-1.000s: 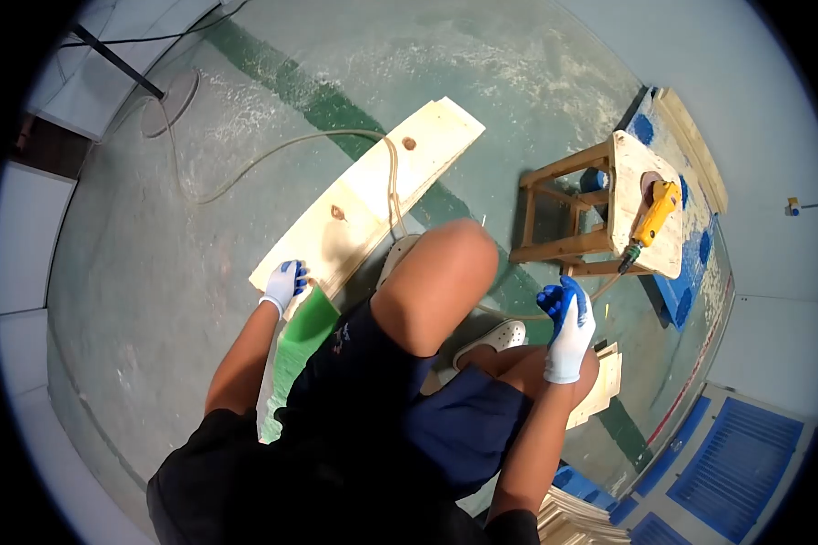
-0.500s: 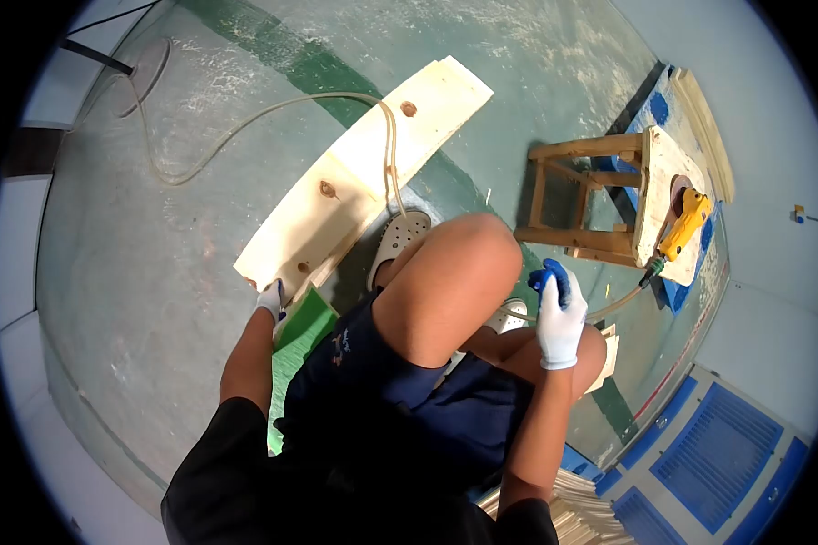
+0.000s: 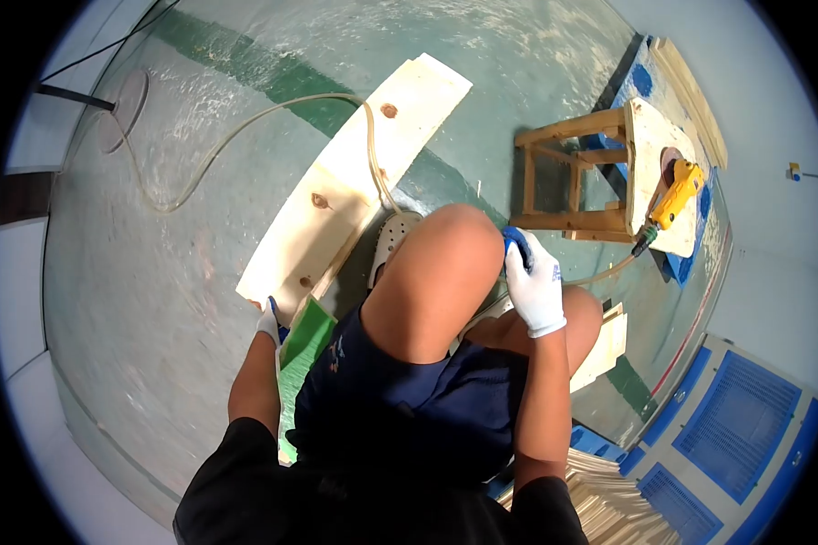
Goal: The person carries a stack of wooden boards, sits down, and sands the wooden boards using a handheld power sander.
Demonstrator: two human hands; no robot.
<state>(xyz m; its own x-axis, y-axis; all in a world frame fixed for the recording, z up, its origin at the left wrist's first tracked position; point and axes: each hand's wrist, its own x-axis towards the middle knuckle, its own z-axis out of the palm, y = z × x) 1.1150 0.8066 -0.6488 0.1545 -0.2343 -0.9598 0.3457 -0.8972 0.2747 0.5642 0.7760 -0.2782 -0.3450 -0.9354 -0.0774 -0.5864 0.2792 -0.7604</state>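
Head camera view: light wooden board (image 3: 350, 168) with dark knots is lying at 11 o'clock, slanting from 12 o'clock down toward 8 o'clock. At its near end, the left hand (image 3: 269, 320), in a white and blue glove, is closing narrowly around the board's edge, its fingers partly hiding beneath the wood. Green sheet (image 3: 305, 343) is sitting just beside that hand, on its 4 o'clock side.

At 3 o'clock, the right hand (image 3: 534, 283), gloved alike, is hovering close to the raised knee (image 3: 445, 272), its fingers curling inward; whether they are holding anything, the view is not showing. Pale hose (image 3: 214, 153) is looping in from 10 o'clock and crossing over the board toward 1 white clog (image 3: 391, 239).

Wooden stool (image 3: 641, 136) is standing at 2 o'clock, and on its seat the yellow sander (image 3: 679, 195) is resting, its reddish disc facing 11 o'clock. Small wooden pieces (image 3: 606, 350) are lying at 4 o'clock beyond the other knee (image 3: 582, 313), and a larger stack of wood (image 3: 609, 500) is filling 5 o'clock, beside the blue-panelled cabinet (image 3: 741, 427).
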